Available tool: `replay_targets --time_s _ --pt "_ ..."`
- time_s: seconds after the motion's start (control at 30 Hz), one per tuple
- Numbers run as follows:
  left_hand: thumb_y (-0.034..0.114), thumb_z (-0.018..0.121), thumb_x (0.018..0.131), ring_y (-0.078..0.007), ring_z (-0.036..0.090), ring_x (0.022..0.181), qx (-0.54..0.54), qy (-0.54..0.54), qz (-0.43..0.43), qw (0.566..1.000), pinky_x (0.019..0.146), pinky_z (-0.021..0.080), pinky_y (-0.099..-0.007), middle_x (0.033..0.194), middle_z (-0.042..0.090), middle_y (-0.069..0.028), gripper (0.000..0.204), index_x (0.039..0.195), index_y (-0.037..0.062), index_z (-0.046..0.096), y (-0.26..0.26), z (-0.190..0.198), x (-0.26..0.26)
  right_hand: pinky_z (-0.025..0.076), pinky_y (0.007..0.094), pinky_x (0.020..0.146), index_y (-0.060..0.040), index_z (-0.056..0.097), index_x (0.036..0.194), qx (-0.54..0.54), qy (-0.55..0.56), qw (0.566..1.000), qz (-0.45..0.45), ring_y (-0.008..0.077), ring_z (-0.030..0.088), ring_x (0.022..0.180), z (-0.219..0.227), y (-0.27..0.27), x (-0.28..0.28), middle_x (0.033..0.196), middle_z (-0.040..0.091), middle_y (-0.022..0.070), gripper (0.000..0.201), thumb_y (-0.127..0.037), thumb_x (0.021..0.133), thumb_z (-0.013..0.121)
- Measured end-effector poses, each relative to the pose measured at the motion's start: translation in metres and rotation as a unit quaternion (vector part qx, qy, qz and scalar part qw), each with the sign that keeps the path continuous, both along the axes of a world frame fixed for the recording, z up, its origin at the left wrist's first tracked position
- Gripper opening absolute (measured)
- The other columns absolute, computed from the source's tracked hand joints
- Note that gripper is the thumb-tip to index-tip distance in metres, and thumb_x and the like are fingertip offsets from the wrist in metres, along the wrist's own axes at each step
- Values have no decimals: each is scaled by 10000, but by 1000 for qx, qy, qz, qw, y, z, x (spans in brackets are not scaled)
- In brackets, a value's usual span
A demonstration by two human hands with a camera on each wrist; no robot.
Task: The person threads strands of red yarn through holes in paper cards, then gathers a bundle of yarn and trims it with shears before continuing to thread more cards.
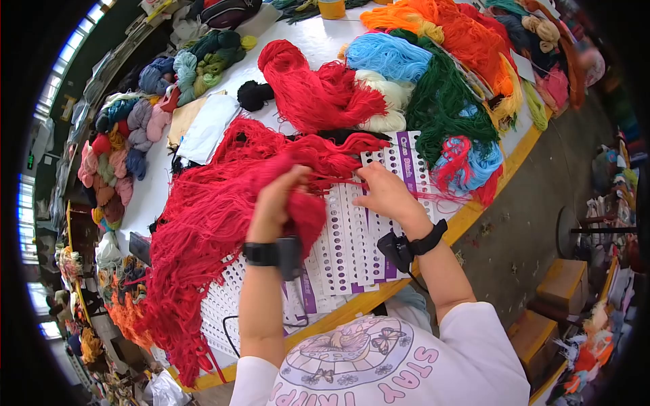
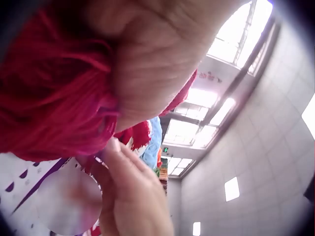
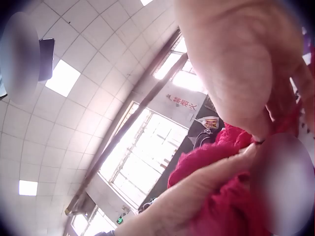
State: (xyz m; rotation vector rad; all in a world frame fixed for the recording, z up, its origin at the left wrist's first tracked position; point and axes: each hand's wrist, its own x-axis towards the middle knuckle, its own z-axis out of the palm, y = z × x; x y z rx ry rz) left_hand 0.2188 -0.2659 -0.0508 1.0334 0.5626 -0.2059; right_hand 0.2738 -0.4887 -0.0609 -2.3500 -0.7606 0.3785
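Two hands over the punched cards (image 1: pixel 352 243): left hand (image 1: pixel 274 203) grips red yarn (image 1: pixel 203 223); right hand (image 1: pixel 386 193) pinches its strands.

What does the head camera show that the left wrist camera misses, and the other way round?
Only the head view shows the whole table: the punched cards, the green yarn, the blue yarn, the black wrist straps, and the right hand resting on the cards by thin red strands. Only the left wrist view shows the ceiling skylights and tiled wall overhead. Both show the left hand gripping a bunch of red yarn, with the right hand close beside it.
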Motion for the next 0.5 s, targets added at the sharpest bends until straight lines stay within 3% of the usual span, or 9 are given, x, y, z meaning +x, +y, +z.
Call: replay_targets --time_s 0.1,0.17,0.23,0.27,0.3,0.37,0.4,0.47,0.5 --pt "135 586 831 -62 483 555 -97 -59 65 991 496 429 -201 688 531 16 105 865 36 592 88 12 -14 438 364 804 -16 547 1068 -26 -4 1000 3 308 529 947 1 0 0 1006 512 135 519 -163 610 739" --pt "119 584 828 -84 537 609 -82 -99 136 982 554 473 -217 747 574 -1 105 895 39 595 151 19 -32 439 366 798 -22 541 1080 -36 -4 999 5 304 528 945 1 0 -1 1020 503 131 527 -159 611 738" --pt "145 575 839 -130 600 740 84 -64 269 957 633 504 -242 873 619 -47 166 945 20 600 183 40 -49 447 361 781 -23 553 1069 -29 -11 1000 -3 296 537 915 -2 -1 -2 1006 509 130 507 -155 614 734" --pt "159 571 843 -144 605 805 175 -33 278 944 656 511 -255 932 621 -70 200 971 8 597 188 49 -60 453 355 767 -21 567 1052 -16 -17 1000 -13 291 548 886 -3 -2 -3 986 519 131 483 -152 616 730" --pt "174 567 847 -158 610 869 263 -2 286 921 679 517 -267 991 623 -93 234 998 -3 593 183 65 -67 460 350 752 -19 580 1035 -2 -25 999 -21 285 559 857 -4 -1 -4 965 528 132 460 -150 618 726" --pt "300 526 874 -160 594 913 301 -30 144 942 806 469 -285 1009 625 -86 345 1020 -3 600 142 87 -71 470 308 676 -17 614 983 63 -35 995 -70 221 573 769 -11 7 -8 908 558 103 359 -144 662 711" --pt "324 494 892 -169 579 949 284 -41 95 953 872 422 -287 1010 627 -83 359 1010 5 610 100 100 -69 474 287 638 -16 631 957 96 -39 991 -90 188 580 725 -12 12 -10 880 573 89 309 -141 684 704" --pt "344 429 922 -162 568 914 213 -135 -25 967 841 415 -279 1024 624 -94 406 1081 8 592 38 95 -61 463 277 643 -27 648 927 278 77 954 -80 156 575 730 13 31 -24 853 601 73 242 -151 723 685" --pt "367 403 930 -126 550 852 163 -150 -25 975 794 421 -252 1039 617 -90 439 1143 17 561 9 93 -57 457 272 645 -32 657 912 361 140 919 -77 139 573 733 29 39 -37 840 614 65 212 -156 742 676"
